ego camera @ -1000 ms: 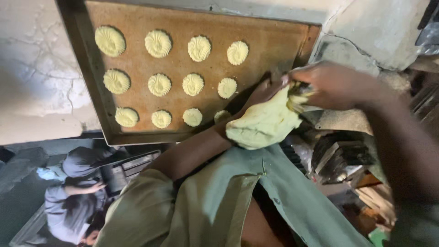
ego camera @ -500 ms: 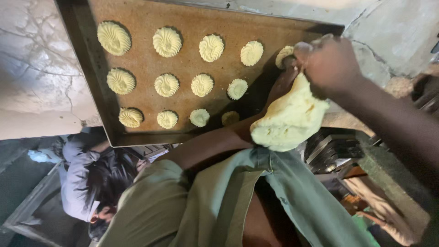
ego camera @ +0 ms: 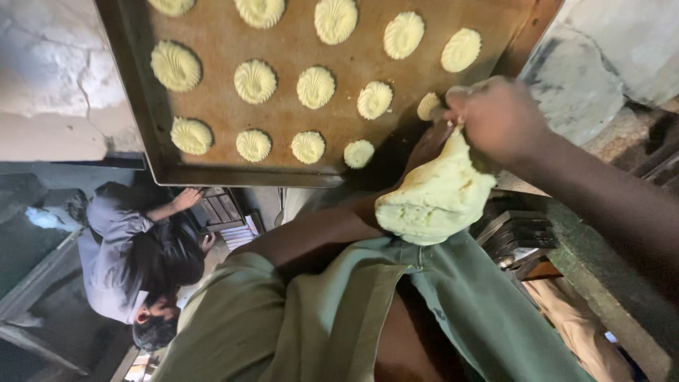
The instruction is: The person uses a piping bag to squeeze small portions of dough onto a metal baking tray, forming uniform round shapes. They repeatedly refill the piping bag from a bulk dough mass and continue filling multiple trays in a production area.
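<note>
A pale yellow piping bag (ego camera: 438,198) bulging with dough hangs over the near right corner of a brown baking tray (ego camera: 219,173). My right hand (ego camera: 498,117) is clenched around the bag's twisted top. Coming up from below, my left hand (ego camera: 426,146) is mostly hidden behind the bag and holds its tip end. A small, partly formed dough swirl (ego camera: 428,106) lies right at the bag's tip. Three rows of ridged, shell-like dough swirls (ego camera: 315,86) cover the tray.
The tray rests on a cracked whitish surface (ego camera: 49,92). Below to the left, another person in a grey shirt (ego camera: 120,247) bends over dark metal racks (ego camera: 219,209). Stacked dark trays (ego camera: 516,230) sit lower right. My green garment (ego camera: 318,318) fills the foreground.
Both hands moved the bag from the far row's right end down to the middle row's right end. A finished swirl is left in the far row, and a new one appears at the tip.
</note>
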Motion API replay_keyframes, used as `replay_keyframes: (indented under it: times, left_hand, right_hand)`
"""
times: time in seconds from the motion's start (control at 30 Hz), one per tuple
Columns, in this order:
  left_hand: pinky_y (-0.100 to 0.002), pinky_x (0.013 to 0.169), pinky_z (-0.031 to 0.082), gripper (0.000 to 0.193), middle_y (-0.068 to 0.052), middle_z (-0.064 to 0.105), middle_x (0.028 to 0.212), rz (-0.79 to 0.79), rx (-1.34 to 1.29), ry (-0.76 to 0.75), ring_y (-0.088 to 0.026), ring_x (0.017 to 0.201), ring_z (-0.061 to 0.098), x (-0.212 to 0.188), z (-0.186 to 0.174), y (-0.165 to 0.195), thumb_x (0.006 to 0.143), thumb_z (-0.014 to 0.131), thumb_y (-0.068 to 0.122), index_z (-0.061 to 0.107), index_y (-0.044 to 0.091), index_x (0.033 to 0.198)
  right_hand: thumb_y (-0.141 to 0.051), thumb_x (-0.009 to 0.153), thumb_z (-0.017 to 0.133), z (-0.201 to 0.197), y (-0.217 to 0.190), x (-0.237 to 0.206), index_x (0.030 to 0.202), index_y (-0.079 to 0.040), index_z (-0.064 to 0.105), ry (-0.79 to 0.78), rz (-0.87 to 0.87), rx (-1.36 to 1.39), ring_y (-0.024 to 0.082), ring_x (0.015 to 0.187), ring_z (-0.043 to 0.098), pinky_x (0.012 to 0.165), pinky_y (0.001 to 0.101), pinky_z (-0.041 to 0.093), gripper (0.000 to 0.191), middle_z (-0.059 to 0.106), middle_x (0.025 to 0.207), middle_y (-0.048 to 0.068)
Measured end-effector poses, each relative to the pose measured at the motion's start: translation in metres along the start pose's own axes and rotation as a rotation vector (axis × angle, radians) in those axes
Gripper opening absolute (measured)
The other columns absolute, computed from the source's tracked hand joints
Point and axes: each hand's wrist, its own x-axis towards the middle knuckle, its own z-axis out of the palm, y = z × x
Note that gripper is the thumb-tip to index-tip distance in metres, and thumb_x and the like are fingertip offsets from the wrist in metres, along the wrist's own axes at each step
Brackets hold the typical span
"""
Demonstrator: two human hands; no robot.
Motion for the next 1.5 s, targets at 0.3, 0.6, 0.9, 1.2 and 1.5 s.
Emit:
replay_keyframes:
  times: [0.3, 0.6, 0.9, 1.2, 1.5]
  left_hand:
    - [-0.031, 0.07, 0.054, 0.029, 0.0, 0.066, 0.09, -0.052, 0.167, 0.003, -0.013, 0.076, 0.063, -0.038, -0.015, -0.009, 0.106, 0.052, 0.041, 0.064, 0.015, 0.108]
    - [-0.028, 0.063, 0.049, 0.024, 0.003, 0.061, 0.085, 0.097, 0.239, 0.064, -0.009, 0.073, 0.057, -0.042, -0.056, -0.029, 0.114, 0.055, 0.035, 0.064, 0.014, 0.111]
    - [-0.032, 0.071, 0.051, 0.023, -0.003, 0.063, 0.093, 0.111, 0.028, -0.054, -0.016, 0.082, 0.061, -0.061, -0.06, -0.049, 0.113, 0.056, 0.034, 0.062, 0.012, 0.115]
    - [-0.036, 0.076, 0.054, 0.024, -0.008, 0.065, 0.099, 0.203, 0.332, 0.019, -0.021, 0.088, 0.064, -0.084, -0.054, -0.05, 0.109, 0.058, 0.033, 0.06, 0.011, 0.118]
    - [-0.04, 0.082, 0.056, 0.027, -0.013, 0.066, 0.106, 0.385, 0.643, -0.201, -0.027, 0.095, 0.066, -0.064, 0.059, -0.053, 0.105, 0.06, 0.032, 0.058, 0.009, 0.121]
  right_hand:
    - [-0.034, 0.092, 0.064, -0.039, -0.029, -0.056, 0.117, -0.005, 0.061, -0.22, -0.114, 0.171, 0.032, 0.095, 0.068, 0.087, 0.0506, 0.054, 0.039, 0.069, 0.099, 0.02]
    - [-0.023, 0.092, 0.066, -0.021, -0.039, -0.054, 0.108, -0.008, 0.065, -0.467, 0.02, 0.133, 0.03, 0.083, 0.069, 0.078, 0.0458, 0.059, 0.022, 0.069, 0.086, 0.014]
    - [-0.021, 0.107, 0.056, 0.044, -0.056, -0.04, 0.101, -0.002, 0.07, -0.016, 0.154, 0.382, 0.034, 0.086, 0.072, 0.082, 0.0442, 0.054, 0.025, 0.075, 0.092, 0.012]
    - [-0.023, 0.099, 0.058, 0.024, -0.045, -0.116, 0.153, -0.013, 0.042, -0.197, -0.045, 0.053, 0.032, 0.087, 0.072, 0.084, 0.0427, 0.058, 0.058, 0.075, 0.106, 0.017]
    - [-0.012, 0.103, 0.05, 0.063, -0.06, -0.208, 0.146, 0.002, 0.048, 0.872, -0.366, 1.177, 0.031, 0.142, 0.047, 0.122, 0.0363, 0.036, 0.046, 0.051, 0.149, 0.021]
